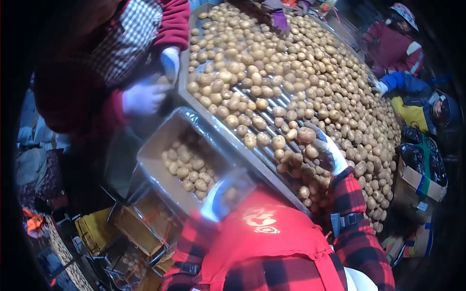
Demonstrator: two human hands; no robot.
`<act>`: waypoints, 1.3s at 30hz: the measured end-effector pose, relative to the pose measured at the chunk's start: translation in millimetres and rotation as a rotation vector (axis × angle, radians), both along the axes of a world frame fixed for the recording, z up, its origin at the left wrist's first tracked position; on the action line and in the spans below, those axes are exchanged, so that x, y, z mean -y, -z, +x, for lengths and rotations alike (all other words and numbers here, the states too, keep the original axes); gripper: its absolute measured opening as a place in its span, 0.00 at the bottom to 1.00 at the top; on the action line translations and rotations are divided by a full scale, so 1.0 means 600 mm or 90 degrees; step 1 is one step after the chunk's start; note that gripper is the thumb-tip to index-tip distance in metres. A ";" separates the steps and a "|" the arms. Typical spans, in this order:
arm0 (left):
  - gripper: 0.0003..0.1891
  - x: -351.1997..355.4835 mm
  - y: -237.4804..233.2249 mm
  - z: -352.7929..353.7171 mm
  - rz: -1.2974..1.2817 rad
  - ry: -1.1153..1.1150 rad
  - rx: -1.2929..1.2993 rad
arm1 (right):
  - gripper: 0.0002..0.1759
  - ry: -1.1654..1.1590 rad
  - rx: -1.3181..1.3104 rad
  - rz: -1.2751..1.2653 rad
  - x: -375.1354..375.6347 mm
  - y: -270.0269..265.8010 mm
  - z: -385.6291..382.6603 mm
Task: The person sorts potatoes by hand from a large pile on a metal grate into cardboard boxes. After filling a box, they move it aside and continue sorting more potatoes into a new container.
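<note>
My right hand [329,151], in a white and grey glove, lies low over the potatoes on the sorting table, its fingers curled round a large potato [306,135]. A second potato [311,152] sits against the inside of the palm. My left hand [217,198], gloved and smeared by motion, is over the near right edge of a plastic-lined carton [154,156]. A brownish potato shape [231,194] shows at its blurred fingers; I cannot tell whether they grip it. Several potatoes [191,169] lie inside the carton.
The table's metal rim [233,138] runs between carton and potatoes, with bare rollers [272,157] showing. A person in white gloves [144,98] stands at left. A purple-gloved hand [279,22] reaches in at the far side; other workers [394,46] sit at right. More cartons [141,220] stand below left.
</note>
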State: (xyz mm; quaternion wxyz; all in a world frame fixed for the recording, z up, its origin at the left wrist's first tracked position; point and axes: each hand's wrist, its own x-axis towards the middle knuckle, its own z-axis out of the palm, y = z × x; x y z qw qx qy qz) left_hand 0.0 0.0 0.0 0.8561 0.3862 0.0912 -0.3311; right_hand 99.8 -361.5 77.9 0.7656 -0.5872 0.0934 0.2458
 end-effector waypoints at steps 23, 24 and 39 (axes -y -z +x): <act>0.22 -0.275 -0.107 -0.192 0.268 -0.731 0.097 | 0.28 -0.561 -0.200 0.130 -0.452 -0.028 -0.016; 0.24 -0.298 -0.108 -0.187 0.215 -0.796 0.139 | 0.29 -0.569 -0.221 0.124 -0.470 -0.035 -0.021; 0.48 -0.411 -0.113 -0.142 0.811 -0.806 0.231 | 0.37 -0.527 -0.341 0.074 -0.538 -0.006 -0.027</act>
